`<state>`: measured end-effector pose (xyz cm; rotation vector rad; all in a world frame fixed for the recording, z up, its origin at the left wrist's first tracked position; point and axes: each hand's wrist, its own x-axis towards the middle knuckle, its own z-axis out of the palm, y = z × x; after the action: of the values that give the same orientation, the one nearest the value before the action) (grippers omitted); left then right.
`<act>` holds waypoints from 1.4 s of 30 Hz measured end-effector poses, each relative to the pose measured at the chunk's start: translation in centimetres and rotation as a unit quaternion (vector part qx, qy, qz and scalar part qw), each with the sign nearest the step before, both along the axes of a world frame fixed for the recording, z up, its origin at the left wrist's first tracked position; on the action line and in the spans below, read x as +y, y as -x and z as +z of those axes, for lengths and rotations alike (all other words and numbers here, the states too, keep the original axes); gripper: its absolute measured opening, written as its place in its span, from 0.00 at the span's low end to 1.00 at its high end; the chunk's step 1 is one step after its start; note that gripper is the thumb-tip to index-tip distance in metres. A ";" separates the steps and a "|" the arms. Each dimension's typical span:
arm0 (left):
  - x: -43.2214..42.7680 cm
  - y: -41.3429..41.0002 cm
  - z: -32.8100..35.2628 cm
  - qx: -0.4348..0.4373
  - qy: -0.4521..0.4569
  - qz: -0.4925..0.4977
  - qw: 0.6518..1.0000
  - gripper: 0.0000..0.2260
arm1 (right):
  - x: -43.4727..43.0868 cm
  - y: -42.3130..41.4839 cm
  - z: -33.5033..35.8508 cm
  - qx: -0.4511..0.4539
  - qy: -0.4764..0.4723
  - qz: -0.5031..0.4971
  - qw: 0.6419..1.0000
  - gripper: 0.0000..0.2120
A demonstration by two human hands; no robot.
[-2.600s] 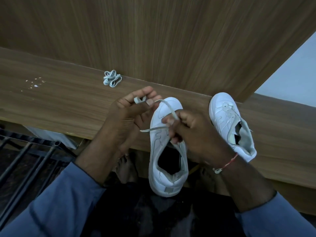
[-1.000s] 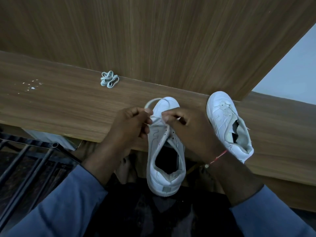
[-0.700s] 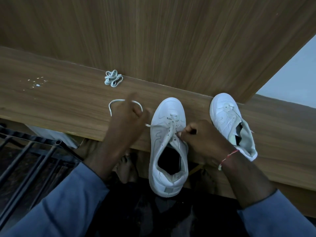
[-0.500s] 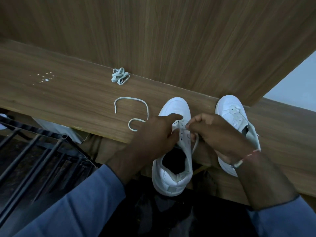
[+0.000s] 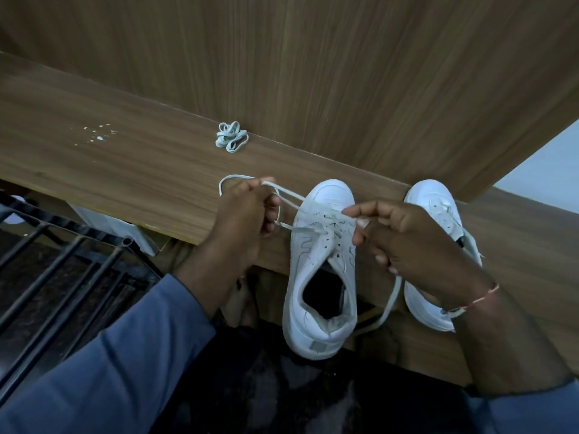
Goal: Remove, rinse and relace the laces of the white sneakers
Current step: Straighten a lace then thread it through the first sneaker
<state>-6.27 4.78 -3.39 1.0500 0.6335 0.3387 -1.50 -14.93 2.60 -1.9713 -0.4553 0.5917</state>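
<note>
A white sneaker point(image 5: 319, 267) lies toe-away on the wooden ledge point(image 5: 131, 170), its heel hanging over the near edge. A white lace point(image 5: 289, 197) runs through its front eyelets. My left hand point(image 5: 244, 214) is shut on the lace's left strands, pulled out to the left of the shoe. My right hand point(image 5: 404, 239) pinches the lace over the eyelets, and a loose end hangs down below that hand. The second white sneaker point(image 5: 438, 211) lies to the right, partly hidden by my right hand and wrist. A bundled second lace point(image 5: 231, 140) rests against the back wall.
A wooden panel point(image 5: 313, 64) rises behind the ledge. White specks point(image 5: 97, 134) dot the ledge at left. A black metal railing point(image 5: 56, 258) sits below on the left. A bare foot point(image 5: 241, 305) shows under the ledge edge.
My left hand has moved from the shoe's tongue out to the left and taken up the lace strands that lay on the ledge. My right hand has lifted slightly, pinching the lace.
</note>
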 end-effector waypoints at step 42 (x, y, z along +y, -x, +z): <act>-4.3 1.7 -0.1 -0.017 -0.053 -0.150 0.987 0.11 | 1.8 0.4 -2.7 -0.024 -0.057 -0.003 0.998 0.05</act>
<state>-8.00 0.52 -3.53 1.2205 0.4215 0.1285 -1.87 -13.13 -0.10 -1.8797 -0.5024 0.5045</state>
